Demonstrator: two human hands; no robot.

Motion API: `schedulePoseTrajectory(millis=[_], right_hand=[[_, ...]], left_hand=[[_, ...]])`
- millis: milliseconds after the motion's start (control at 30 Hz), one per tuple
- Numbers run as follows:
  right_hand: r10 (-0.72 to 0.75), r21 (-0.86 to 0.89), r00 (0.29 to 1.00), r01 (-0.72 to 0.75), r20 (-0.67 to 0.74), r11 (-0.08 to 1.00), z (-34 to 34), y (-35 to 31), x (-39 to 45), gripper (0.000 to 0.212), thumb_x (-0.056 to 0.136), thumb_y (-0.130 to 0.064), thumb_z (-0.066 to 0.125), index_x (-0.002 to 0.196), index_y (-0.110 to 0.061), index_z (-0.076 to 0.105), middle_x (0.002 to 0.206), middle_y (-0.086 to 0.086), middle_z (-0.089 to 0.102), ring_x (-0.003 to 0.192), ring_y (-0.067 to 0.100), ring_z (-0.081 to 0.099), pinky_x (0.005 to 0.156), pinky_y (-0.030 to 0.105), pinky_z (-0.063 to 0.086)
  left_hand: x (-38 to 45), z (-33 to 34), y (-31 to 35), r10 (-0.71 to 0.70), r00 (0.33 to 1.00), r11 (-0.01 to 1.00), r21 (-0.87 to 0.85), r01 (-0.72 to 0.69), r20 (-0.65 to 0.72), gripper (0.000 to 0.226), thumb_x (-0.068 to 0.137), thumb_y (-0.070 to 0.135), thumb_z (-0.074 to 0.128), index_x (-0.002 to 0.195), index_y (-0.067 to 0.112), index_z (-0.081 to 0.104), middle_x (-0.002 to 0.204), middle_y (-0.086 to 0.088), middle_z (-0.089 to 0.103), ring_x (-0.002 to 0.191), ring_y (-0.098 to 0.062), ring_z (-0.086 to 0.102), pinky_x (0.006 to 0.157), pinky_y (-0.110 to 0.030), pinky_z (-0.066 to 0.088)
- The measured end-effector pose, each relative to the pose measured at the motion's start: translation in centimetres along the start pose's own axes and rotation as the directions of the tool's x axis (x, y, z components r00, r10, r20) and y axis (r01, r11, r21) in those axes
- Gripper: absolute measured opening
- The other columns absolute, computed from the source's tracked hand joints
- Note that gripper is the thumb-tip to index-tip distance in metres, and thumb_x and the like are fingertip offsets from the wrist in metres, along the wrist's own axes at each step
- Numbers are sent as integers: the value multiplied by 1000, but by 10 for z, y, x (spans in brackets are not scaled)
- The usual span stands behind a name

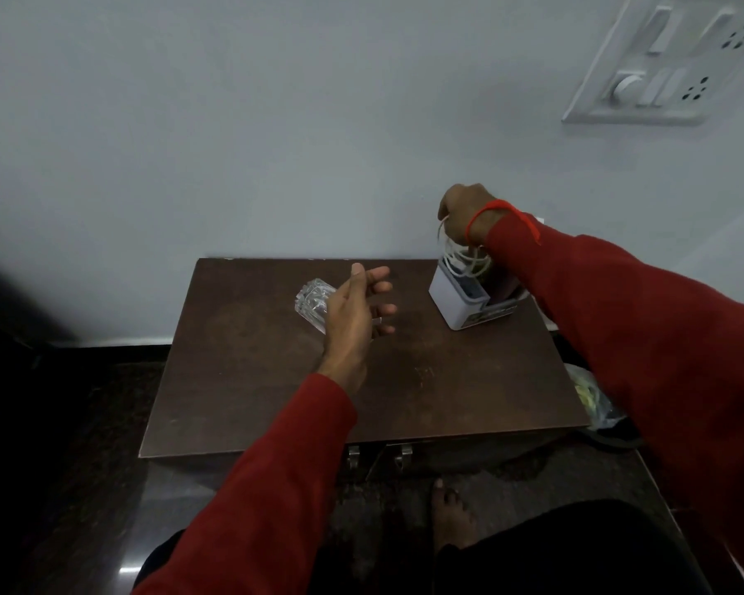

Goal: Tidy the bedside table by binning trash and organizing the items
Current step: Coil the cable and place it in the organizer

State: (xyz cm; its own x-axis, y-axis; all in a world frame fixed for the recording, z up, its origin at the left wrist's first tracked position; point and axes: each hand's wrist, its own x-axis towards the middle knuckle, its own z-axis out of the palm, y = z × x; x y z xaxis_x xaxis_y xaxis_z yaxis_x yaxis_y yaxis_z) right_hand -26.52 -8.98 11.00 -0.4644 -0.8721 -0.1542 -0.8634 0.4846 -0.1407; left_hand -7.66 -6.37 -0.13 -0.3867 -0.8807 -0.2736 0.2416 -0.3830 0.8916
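A dark brown bedside table (276, 401) stands against the pale wall. A clear glass (312, 303) stands at its back middle. My left hand (357, 313) hovers just right of the glass with relaxed, spread fingers, holding nothing. At the back right sits a white organizer box (460, 304). My right hand (464, 214) is above the box and grips a coiled white cable (462, 257), whose loops hang down into the box.
A clear plastic bag (593, 397) with something yellowish inside lies on the floor beside the table's right edge. A switch and socket panel (662, 62) is on the wall at upper right. My bare foot (449, 517) rests on the dark floor in front.
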Motion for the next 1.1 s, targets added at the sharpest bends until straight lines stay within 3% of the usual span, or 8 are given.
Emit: schedulePoseTrajectory(millis=[233,333,500,633,800,900,1033,1100], right_hand=[[-208,474,967,115,150,873,-15,-18,-32,26,93,-3,58,117,-5,67,64,7,63,40,9,58,48,22,53],[-315,687,928,96,201,721,0,-26,-49,26,95,-1,56,120,-4,64,74,13,64,51,13,59,52,22,54],[-338,862,930,49,145,505,22,-27,-53,39,90,5,60,127,-6,59,96,21,64,82,27,62,83,41,56],[-304,951,951,37,61,306,48,-32,-66,31,98,-3,50,129,0,54,95,16,64,76,25,60,76,37,54],[-182,908,974,198,-139,368,79,-47,-83,33,104,-17,42,134,-10,52,94,7,66,80,15,64,81,32,55],[-211,786,947,319,-242,530,97,-51,-101,41,104,-30,40,145,-26,41,114,2,68,107,17,63,99,33,47],[-320,680,904,425,-283,598,115,-52,-114,50,103,-35,43,150,-27,32,143,-1,51,130,12,44,110,25,32],[-272,642,885,463,-379,611,117,-51,-112,43,103,-32,43,145,-23,41,133,1,59,122,12,51,105,25,37]], left_hand=[[0,11,-5,80,996,994,77,-83,34,40,99,48,54,135,31,53,129,8,63,111,-14,65,83,-32,54],[1,14,-2,14,997,999,-52,-10,72,47,99,50,52,137,22,50,127,-5,69,108,-19,68,82,-36,55],[3,12,0,33,999,968,-248,-27,19,24,105,31,47,113,10,55,80,-3,66,70,-16,71,63,-30,59],[9,11,7,-57,996,893,-449,19,-71,30,108,35,37,115,10,51,80,-4,49,73,-17,59,63,-28,51],[6,19,6,-176,983,817,-565,112,-59,43,109,40,28,94,14,59,84,-2,63,84,-17,61,79,-31,46],[1,21,1,-187,982,853,-500,150,-24,41,109,40,27,109,19,62,99,1,65,97,-14,63,91,-28,50],[-1,20,-9,-119,993,927,-359,104,-21,45,108,37,18,108,36,62,93,17,53,68,7,60,58,-7,50],[-3,21,-6,-108,994,937,-337,94,-21,38,108,40,24,108,32,61,94,14,57,75,3,62,62,-11,53]])
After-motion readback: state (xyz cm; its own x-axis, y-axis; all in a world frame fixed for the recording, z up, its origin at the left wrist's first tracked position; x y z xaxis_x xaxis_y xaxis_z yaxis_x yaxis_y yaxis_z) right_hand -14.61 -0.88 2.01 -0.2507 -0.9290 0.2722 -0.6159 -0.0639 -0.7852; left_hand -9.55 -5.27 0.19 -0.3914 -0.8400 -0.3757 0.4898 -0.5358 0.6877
